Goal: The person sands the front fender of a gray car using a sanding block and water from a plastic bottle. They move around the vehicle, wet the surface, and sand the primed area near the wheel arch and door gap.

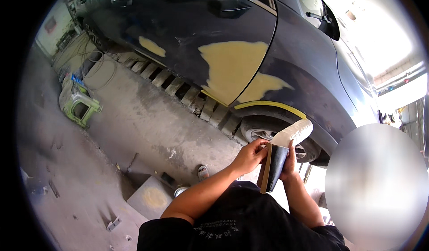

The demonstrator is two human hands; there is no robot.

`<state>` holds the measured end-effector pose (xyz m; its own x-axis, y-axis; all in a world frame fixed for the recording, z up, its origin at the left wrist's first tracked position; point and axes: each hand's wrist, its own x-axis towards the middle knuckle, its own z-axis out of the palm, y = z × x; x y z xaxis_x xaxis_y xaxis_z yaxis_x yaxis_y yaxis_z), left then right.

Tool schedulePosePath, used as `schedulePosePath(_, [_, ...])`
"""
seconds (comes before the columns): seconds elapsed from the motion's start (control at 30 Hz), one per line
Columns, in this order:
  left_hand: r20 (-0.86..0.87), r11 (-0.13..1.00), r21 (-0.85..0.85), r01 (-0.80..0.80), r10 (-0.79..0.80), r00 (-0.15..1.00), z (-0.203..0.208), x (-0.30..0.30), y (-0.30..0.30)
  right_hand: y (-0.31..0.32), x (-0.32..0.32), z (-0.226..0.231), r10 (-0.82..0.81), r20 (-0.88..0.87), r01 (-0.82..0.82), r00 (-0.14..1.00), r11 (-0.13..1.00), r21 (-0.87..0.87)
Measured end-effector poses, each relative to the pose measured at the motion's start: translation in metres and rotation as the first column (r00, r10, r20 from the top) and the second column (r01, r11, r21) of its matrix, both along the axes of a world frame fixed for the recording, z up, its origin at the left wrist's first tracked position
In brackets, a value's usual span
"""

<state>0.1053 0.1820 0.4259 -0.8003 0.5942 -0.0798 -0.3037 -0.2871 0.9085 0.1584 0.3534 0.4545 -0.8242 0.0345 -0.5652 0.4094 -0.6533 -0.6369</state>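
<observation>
Block (279,161), near centre: left hand (251,156) pinches its left edge, right hand (289,165) clamps its right side. Paper strip (293,133) appears only partly fitted, far end curling loose; filler (233,65) already covers parts of the far door (178,63).

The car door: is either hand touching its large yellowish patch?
No, the left hand grips the brown sheet and the right hand the black block, both apart from the large yellowish patch.

Both forearms (205,189) angle inward, the hands (249,157) curled close together ahead.
</observation>
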Motion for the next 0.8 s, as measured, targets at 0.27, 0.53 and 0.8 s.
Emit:
schedulePosePath(0.27, [0.519,0.987,0.139,0.075,-0.138,0.844,0.006,-0.004,-0.010,-0.005,0.003,-0.006,-0.019,0.030,0.013,0.999,0.982,0.190])
schedulePosePath(0.53, [0.436,0.988,-0.149,0.049,0.022,0.900,-0.024,-0.021,-0.023,0.013,0.019,-0.034,-0.057,0.111,0.011,0.992,0.927,0.376])
schedulePosePath(0.8, [-0.567,0.664,-0.622,-0.415,-0.016,0.824,-0.056,-0.029,-0.045,0.055,0.056,-0.047,-0.224,0.012,0.195,0.974,0.870,0.453])
